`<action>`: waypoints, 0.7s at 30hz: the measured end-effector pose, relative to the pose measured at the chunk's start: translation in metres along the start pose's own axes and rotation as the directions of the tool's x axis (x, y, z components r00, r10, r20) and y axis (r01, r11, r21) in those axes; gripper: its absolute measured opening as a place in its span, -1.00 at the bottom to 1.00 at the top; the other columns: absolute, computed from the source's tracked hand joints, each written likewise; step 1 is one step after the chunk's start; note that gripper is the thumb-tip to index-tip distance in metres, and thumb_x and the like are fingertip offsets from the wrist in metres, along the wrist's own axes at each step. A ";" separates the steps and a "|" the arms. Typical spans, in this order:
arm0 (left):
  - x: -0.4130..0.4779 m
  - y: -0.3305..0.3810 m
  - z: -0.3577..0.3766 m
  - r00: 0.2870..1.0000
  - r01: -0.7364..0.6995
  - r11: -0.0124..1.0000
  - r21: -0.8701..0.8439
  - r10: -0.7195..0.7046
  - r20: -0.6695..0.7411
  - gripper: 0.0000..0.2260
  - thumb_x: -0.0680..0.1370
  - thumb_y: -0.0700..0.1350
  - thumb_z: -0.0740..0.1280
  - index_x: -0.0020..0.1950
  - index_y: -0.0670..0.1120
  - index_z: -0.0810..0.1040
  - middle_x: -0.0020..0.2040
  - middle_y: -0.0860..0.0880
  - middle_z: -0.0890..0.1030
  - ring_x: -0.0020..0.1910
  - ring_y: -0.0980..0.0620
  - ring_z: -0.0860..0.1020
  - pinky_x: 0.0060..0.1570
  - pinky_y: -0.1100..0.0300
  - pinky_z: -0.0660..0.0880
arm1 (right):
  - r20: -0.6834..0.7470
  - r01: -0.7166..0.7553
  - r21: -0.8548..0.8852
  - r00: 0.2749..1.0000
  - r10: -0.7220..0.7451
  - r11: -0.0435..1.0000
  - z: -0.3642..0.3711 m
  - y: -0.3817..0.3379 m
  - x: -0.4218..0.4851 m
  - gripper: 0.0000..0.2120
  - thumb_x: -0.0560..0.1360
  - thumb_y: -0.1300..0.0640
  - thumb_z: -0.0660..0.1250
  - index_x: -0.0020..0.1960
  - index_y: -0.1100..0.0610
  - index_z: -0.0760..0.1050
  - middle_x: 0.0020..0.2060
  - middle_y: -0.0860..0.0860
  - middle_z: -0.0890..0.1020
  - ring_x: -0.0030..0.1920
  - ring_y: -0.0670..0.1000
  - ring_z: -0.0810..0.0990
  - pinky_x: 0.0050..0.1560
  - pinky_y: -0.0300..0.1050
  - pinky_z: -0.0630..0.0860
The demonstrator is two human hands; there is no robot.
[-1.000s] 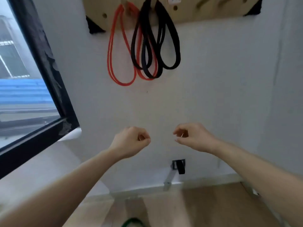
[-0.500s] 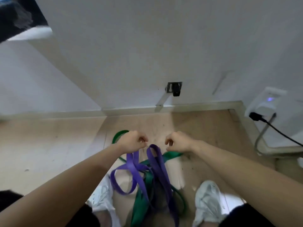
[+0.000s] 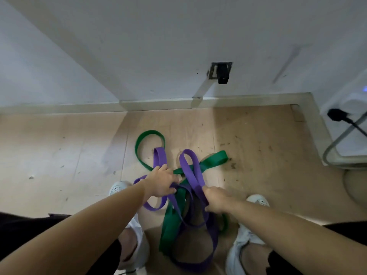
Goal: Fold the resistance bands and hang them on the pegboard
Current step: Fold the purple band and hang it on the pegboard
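A purple resistance band (image 3: pixel 191 169) and a green resistance band (image 3: pixel 213 160) lie tangled on the wooden floor between my feet. My left hand (image 3: pixel 161 182) rests on the tangle with its fingers curled over a purple strand near a purple loop. My right hand (image 3: pixel 215 198) is closed around the purple band just below its other upright loop. The green band loops out toward the wall and runs under the purple one. The pegboard is out of view.
My two white shoes (image 3: pixel 256 201) flank the bands. A white wall with a baseboard (image 3: pixel 158 103) and a black socket fitting (image 3: pixel 222 73) lies ahead. At the right, a white device with a black plug (image 3: pixel 335 115) and cable sits by the wall.
The view dropped from the pegboard with hung red and black bands down to the floor. Both hands went down to the tangle and took hold of the purple band.
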State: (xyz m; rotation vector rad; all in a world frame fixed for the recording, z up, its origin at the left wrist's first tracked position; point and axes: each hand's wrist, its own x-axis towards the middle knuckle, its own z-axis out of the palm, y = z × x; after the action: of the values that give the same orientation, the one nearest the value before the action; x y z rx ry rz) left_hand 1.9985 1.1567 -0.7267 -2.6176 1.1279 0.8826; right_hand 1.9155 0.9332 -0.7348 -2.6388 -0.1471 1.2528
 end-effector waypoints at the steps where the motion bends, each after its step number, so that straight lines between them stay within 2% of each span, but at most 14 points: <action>1: 0.001 0.001 0.001 1.000 0.000 1.000 0.010 0.001 -0.009 -0.66 0.63 0.20 0.22 0.35 0.14 0.52 0.16 -0.03 0.51 0.14 -0.08 0.37 0.04 0.05 0.27 | -0.005 -0.005 0.017 1.000 0.005 1.000 0.000 0.001 0.000 -0.66 0.46 0.16 0.43 0.14 0.11 0.36 0.16 0.17 0.58 0.14 0.24 0.59 0.05 0.05 0.54; 4: 0.003 0.002 0.000 0.998 0.013 0.999 -0.043 -0.016 -0.063 -0.71 0.65 0.18 0.19 0.16 0.08 0.60 0.09 0.00 0.54 0.09 -0.05 0.38 0.08 0.04 0.33 | -0.025 -0.033 0.074 0.999 0.035 0.997 -0.003 0.004 0.004 -0.79 0.41 0.23 0.40 -0.03 0.09 0.42 0.05 0.16 0.62 0.05 0.21 0.62 -0.02 0.02 0.58; 6: 0.004 -0.004 -0.007 0.995 0.041 0.979 -0.200 -0.058 -0.082 -0.73 0.64 0.16 0.21 0.06 0.06 0.63 0.01 0.03 0.59 0.04 -0.03 0.45 0.09 0.02 0.39 | -0.071 -0.059 0.135 0.995 0.069 0.989 -0.010 0.008 0.006 -0.89 0.39 0.23 0.41 -0.13 0.11 0.52 -0.09 0.14 0.64 -0.04 0.18 0.64 -0.08 -0.03 0.59; 8: 0.002 -0.011 -0.019 0.991 0.076 0.912 -0.404 -0.112 -0.068 -0.77 0.64 0.11 0.25 -0.10 0.04 0.59 -0.12 0.02 0.63 -0.08 0.01 0.54 -0.01 0.08 0.42 | -0.136 -0.083 0.221 0.984 0.115 0.972 -0.024 0.015 0.006 -0.99 0.40 0.24 0.40 -0.17 0.17 0.59 -0.21 0.10 0.61 -0.12 0.14 0.63 -0.19 -0.09 0.53; 10: -0.002 -0.019 -0.035 0.988 0.097 0.817 -0.569 -0.149 -0.046 -0.76 0.64 0.04 0.30 -0.22 0.05 0.53 -0.22 0.02 0.59 -0.20 0.05 0.54 -0.12 0.12 0.44 | -0.202 -0.126 0.267 0.962 0.183 0.955 -0.044 0.025 0.004 -0.93 0.43 0.21 0.40 -0.14 0.19 0.66 -0.24 0.09 0.64 -0.14 0.11 0.64 -0.19 -0.11 0.53; 12: -0.007 -0.027 -0.055 0.980 0.116 0.713 -0.692 -0.195 -0.037 -0.77 0.63 -0.01 0.34 -0.22 -0.01 0.59 -0.23 0.00 0.60 -0.18 0.04 0.55 -0.05 0.06 0.49 | -0.262 -0.154 0.293 0.936 0.234 0.944 -0.063 0.038 0.001 -0.91 0.43 0.16 0.40 -0.13 0.10 0.68 -0.20 0.07 0.69 -0.11 0.10 0.67 -0.10 -0.05 0.61; 15: -0.014 -0.038 -0.089 0.956 0.110 0.560 -0.821 -0.285 -0.066 -0.80 0.60 -0.04 0.38 -0.20 -0.06 0.65 -0.22 0.00 0.66 -0.15 0.03 0.60 -0.05 0.12 0.50 | -0.297 -0.184 0.331 0.910 0.288 0.925 -0.086 0.051 -0.007 -0.92 0.41 0.08 0.43 -0.12 0.06 0.63 -0.14 0.07 0.69 -0.07 0.11 0.67 -0.04 -0.02 0.62; 18: -0.026 -0.040 -0.130 0.933 0.034 0.501 -0.865 -0.327 -0.152 -0.74 0.62 -0.09 0.36 -0.24 -0.16 0.61 -0.27 -0.10 0.61 -0.23 -0.02 0.55 -0.07 0.09 0.47 | -0.308 -0.188 0.385 0.897 0.317 0.904 -0.099 0.056 -0.014 -0.81 0.39 -0.03 0.48 -0.11 0.06 0.60 -0.14 0.07 0.69 -0.07 0.09 0.67 -0.07 -0.03 0.62; 21: -0.041 -0.033 -0.172 0.917 -0.029 0.466 -0.884 -0.340 -0.209 -0.75 0.63 -0.04 0.34 -0.13 -0.18 0.64 -0.24 -0.08 0.64 -0.23 0.01 0.58 -0.06 0.09 0.51 | -0.279 -0.178 0.423 0.907 0.315 0.888 -0.109 0.051 -0.020 -0.72 0.37 -0.06 0.52 -0.03 0.10 0.63 -0.15 0.03 0.69 -0.10 0.04 0.68 -0.04 -0.04 0.64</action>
State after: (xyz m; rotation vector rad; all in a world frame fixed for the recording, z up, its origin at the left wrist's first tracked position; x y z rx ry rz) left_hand 2.0787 1.1430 -0.5659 -3.7979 0.4356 1.2023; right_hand 1.9873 0.8636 -0.6653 -2.5141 0.4685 0.7582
